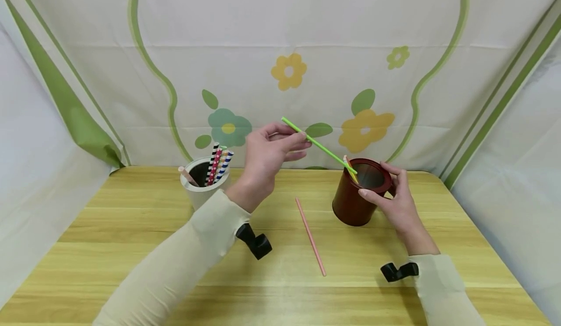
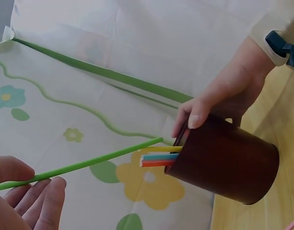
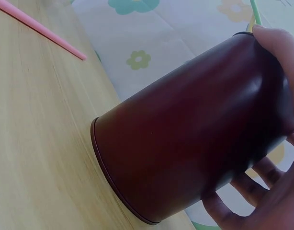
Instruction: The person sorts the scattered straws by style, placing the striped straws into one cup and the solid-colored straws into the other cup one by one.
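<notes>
My left hand (image 1: 273, 155) pinches a plain green straw (image 1: 323, 149) between thumb and fingers. The straw slants down to the right, its lower end over the mouth of a dark red-brown cup (image 1: 352, 204). In the left wrist view that end (image 2: 154, 141) appears just outside the rim. My right hand (image 1: 396, 202) grips this cup near its top, thumb on the near side and fingers round the far side. Yellow, blue and red straws (image 2: 159, 163) poke out of the cup. Fingers of the right hand curl round the cup wall (image 3: 185, 129) in the right wrist view.
A pink straw (image 1: 311, 238) lies on the wooden table (image 1: 280, 297) between the arms. To the left stands a white cup (image 1: 197, 197) with several patterned straws (image 1: 215, 165) and a pale pink one (image 1: 187, 175). A flowered cloth (image 1: 219, 73) hangs behind.
</notes>
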Tool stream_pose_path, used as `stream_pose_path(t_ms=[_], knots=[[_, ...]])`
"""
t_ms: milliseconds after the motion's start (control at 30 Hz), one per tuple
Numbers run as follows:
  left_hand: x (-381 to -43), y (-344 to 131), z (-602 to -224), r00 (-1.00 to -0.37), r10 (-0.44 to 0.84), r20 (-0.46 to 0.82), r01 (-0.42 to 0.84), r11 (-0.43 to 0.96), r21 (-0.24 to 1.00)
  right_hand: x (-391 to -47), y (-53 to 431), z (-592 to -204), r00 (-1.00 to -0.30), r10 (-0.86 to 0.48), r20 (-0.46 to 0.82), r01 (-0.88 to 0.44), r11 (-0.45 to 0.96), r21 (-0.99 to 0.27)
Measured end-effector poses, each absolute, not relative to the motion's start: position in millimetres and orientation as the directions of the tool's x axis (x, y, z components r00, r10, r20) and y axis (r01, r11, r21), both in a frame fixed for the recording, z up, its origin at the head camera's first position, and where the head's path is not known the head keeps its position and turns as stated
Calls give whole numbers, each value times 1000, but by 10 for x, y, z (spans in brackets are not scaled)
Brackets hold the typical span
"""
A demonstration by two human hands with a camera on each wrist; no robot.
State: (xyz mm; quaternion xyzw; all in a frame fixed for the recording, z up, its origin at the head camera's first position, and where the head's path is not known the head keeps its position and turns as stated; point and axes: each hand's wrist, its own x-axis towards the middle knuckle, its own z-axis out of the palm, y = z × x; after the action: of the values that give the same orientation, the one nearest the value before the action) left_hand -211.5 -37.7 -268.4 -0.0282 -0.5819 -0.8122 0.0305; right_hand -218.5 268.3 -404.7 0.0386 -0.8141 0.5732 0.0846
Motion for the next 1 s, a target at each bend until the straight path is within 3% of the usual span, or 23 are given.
stream_pose_path(t_ms=[400,1000], knots=[[-2129,-184,-2888,-998,25,60,53,-223,973,-2189,2685,-4057,-984,34,177,-155,341,-927],[-2250,-154,-2766,-968,232,-96,-64,142,988,-2191,2672,-4070,-981,36,191,-169,323,-931]])
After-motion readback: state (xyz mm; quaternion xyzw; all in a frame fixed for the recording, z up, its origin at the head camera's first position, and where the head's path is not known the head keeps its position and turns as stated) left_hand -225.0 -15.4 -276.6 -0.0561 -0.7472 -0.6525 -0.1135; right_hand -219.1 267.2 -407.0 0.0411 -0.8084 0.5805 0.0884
